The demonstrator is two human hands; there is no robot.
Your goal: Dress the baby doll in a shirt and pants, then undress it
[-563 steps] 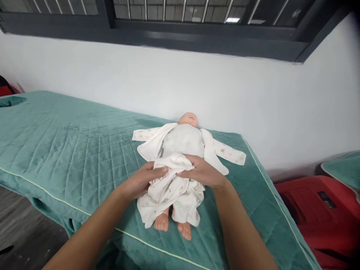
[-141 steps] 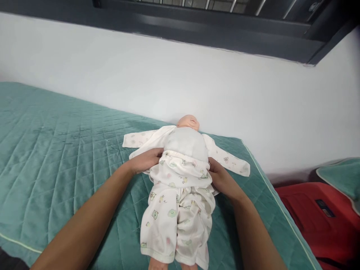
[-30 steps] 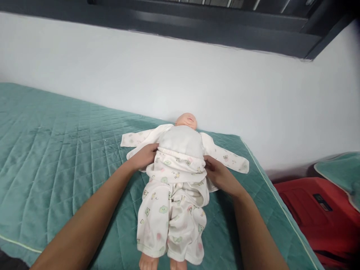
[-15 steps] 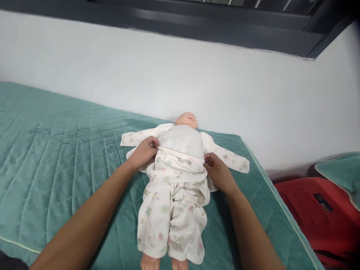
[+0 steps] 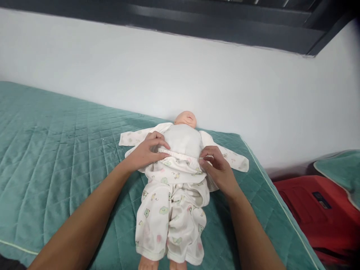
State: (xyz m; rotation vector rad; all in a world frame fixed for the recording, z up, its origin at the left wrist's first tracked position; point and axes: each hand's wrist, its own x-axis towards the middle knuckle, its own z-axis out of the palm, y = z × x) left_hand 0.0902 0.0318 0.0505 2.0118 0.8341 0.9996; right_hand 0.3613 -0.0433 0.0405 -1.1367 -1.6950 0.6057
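A baby doll lies on its back on the green quilted bed, head toward the wall. It wears white printed trousers, and bare feet show at the bottom edge. An open white shirt lies under it with both sleeves spread out. The pale torso is uncovered. My left hand rests on the left end of the trousers' waistband, fingers curled over it. My right hand pinches the waistband's right end at the doll's side.
A white wall rises just behind the doll's head, with a dark window frame above. The bed's right edge runs close to the doll. Beyond it stands a red object with a green cushion over it.
Over the earlier frames the trousers went from bunched at the legs to pulled up to the waist. In the last half second both hands slid up onto the waistband at the belly.
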